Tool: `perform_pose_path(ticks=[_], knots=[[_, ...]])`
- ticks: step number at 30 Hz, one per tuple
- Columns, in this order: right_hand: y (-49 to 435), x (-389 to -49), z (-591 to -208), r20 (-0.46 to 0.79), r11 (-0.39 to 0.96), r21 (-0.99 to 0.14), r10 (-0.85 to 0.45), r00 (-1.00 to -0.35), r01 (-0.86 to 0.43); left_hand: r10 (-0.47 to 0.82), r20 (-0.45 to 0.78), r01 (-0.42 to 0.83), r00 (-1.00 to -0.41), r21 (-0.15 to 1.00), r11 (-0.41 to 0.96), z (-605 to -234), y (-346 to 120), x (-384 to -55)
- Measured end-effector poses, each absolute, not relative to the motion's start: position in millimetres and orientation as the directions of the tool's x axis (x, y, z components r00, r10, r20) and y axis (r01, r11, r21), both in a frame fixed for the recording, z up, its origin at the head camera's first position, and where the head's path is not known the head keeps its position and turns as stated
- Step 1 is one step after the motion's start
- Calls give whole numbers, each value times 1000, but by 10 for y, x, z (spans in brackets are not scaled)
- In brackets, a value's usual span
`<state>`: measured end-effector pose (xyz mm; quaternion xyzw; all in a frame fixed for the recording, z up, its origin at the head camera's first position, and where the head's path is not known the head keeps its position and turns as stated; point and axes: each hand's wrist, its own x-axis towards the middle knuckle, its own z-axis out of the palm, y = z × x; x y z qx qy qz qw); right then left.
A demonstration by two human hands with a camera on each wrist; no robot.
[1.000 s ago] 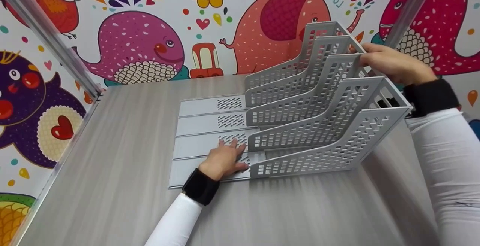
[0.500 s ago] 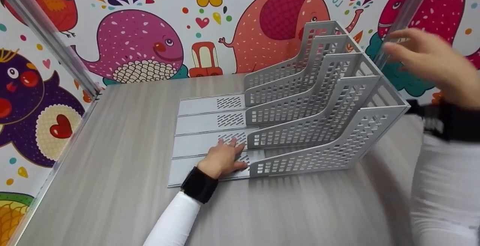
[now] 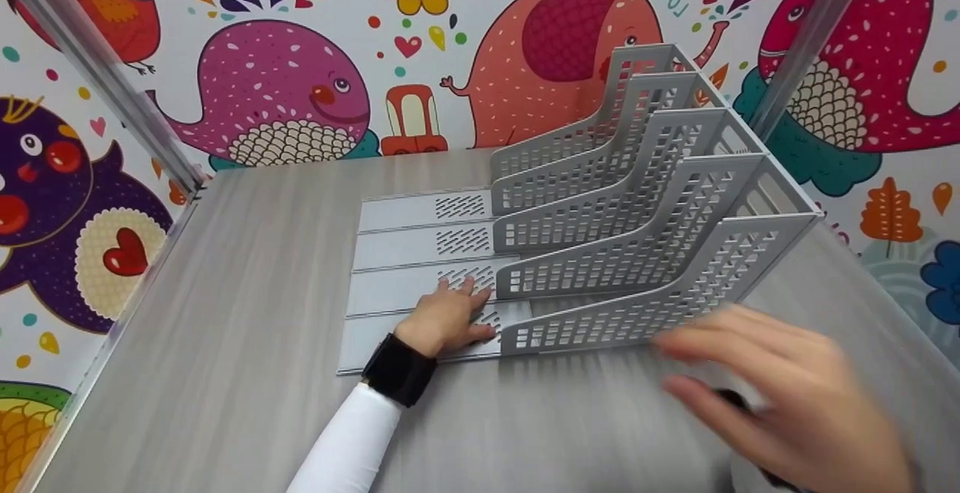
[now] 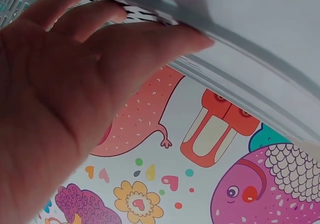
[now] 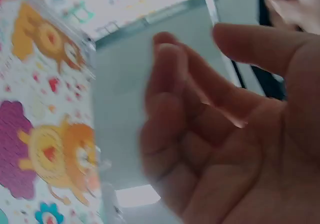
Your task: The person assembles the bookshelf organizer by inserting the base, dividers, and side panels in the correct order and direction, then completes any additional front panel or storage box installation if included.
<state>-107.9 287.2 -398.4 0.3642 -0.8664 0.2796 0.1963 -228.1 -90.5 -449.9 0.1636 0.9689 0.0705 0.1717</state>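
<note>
A grey plastic magazine file rack (image 3: 600, 313) with perforated dividers and several slots stands on the table, its tall backs toward the right. From its left side a flat panelled base (image 3: 390, 253) with slotted patches lies along the tabletop. My left hand (image 3: 442, 320) rests on that base with spread fingers, just left of the nearest divider. The left wrist view shows the fingers and thumb (image 4: 175, 39) against the pale panel. My right hand (image 3: 787, 395), blurred, hovers in front of the rack's near right corner. Its fingers are loosely bent, and the right wrist view shows nothing between them.
The wood-grain table (image 3: 225, 313) extends left and in front of the rack. A cartoon-printed wall (image 3: 300, 95) stands behind it, with metal posts (image 3: 810, 43) at the corners.
My right hand has let go of the rack's back top edge, swung out to the right, then come down toward the near side. The left hand and rack have stayed in place.
</note>
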Motion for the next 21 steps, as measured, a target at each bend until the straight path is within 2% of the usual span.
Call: perform_pose_path(ticks=[3,4,5,8,10,12,16,21], knots=[[1975,-1155,-3406,505,630,-171,-604,-616,-758,347,-314,296,-884,201,934,-4502,-920,-2279],[1796,-1226,-3336,480,628,-129,-637,-603,-767,350,-315,297,-882,204,933,-4504,-925,-2278],[1660,-1317,-3334,457,620,-88,-670,-585,-780,352,-319,297,-880,207,932,-4506,-932,-2274],[1372,-1591,-3480,279,620,-13,-751,-599,-784,358,-326,302,-875,210,930,-4511,-954,-2265],[1245,-1740,-3633,152,633,-3,-765,-626,-775,369,-332,312,-868,212,926,-4507,-967,-2259],[1160,-1847,-3768,78,642,4,-764,-640,-766,379,-337,320,-862,218,922,-4496,-973,-2256],[1110,-1945,-3914,29,655,10,-756,-654,-756,389,-344,324,-855,232,917,-4477,-978,-2257],[1115,-1975,-3906,-45,659,-18,-751,-658,-752,382,-351,316,-855,231,920,-4457,-979,-2256]])
